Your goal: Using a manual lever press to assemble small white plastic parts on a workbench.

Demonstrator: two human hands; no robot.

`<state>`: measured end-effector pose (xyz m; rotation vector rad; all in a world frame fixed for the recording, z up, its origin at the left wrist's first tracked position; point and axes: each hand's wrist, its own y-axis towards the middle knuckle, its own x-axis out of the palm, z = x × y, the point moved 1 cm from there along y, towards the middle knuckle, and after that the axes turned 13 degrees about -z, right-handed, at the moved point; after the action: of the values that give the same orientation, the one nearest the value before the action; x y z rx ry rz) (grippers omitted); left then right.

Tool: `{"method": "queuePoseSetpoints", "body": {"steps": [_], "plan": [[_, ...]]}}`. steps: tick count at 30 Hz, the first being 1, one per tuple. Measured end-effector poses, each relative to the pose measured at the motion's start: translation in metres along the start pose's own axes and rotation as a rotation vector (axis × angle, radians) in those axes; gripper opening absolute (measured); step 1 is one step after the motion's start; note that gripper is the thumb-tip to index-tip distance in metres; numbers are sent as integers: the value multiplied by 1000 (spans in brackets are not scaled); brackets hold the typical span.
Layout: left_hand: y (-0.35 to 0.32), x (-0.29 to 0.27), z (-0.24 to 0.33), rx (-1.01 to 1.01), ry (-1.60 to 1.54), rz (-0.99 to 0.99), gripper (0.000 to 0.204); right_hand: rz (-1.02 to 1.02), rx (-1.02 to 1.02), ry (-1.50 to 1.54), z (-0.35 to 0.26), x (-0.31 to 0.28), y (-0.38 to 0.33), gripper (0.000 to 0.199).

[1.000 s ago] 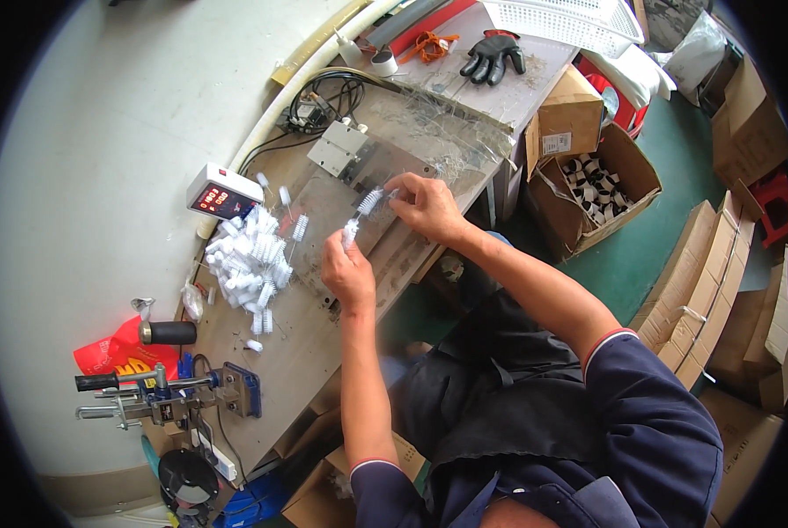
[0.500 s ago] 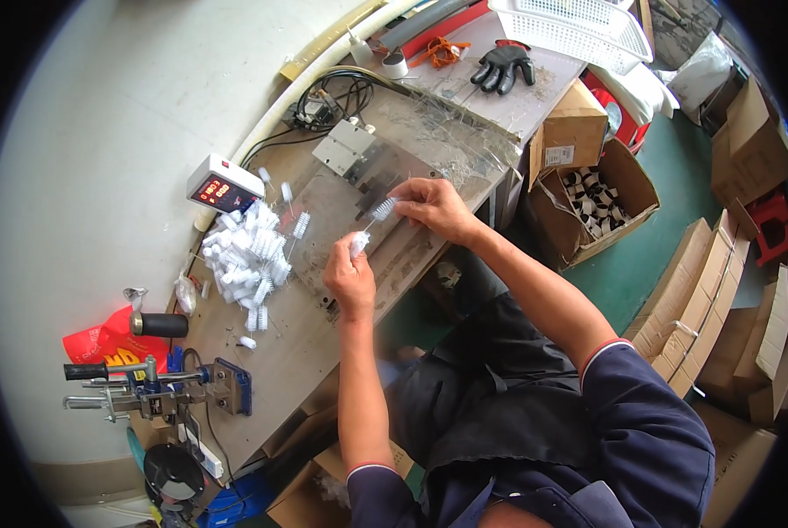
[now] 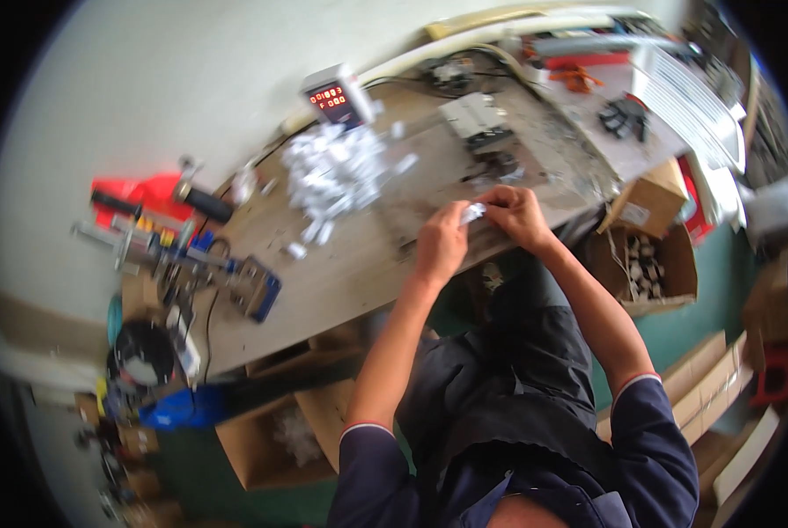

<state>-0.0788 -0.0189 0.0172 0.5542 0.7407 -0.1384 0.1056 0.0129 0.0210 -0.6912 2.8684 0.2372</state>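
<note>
Over the workbench's near edge, my two hands meet around a small white brush [image 3: 473, 212]. My left hand [image 3: 441, 245] is closed on its left side. My right hand [image 3: 517, 218] pinches at its right end, and the fingers partly cover the piece. Motion blur hides its finer shape. Left of my hands lies a heap of small white bristle brushes [image 3: 332, 172], a few of them loose at its edges. Just beyond my hands, a metal block fixture [image 3: 475, 119] stands on the bench.
A digital counter box [image 3: 334, 97] with red digits stands behind the heap. At left is a toggle clamp device [image 3: 191, 242]. A black glove [image 3: 625, 117] and a white basket [image 3: 689, 110] lie far right. Cardboard boxes, one with small ring-like parts [image 3: 645, 268], stand below the bench.
The view has turned and shifted, so the bench appears rotated. My hands have come closer together; the bristles and thin wire visible between them earlier are now mostly covered by my fingers.
</note>
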Motion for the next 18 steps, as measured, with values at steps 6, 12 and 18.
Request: {"method": "queuePoseSetpoints", "body": {"steps": [6, 12, 18], "plan": [[-101, -97, -31, -375, -117, 207, 17, -269, -12, -7, -46, 75, 17, 28], [-227, -256, -99, -691, -249, 688, 16, -442, -92, -189, -101, 126, 63, 25], [-258, -330, -143, -826, -102, 544, 18, -528, -226, -302, -171, 190, 124, 26]]}}
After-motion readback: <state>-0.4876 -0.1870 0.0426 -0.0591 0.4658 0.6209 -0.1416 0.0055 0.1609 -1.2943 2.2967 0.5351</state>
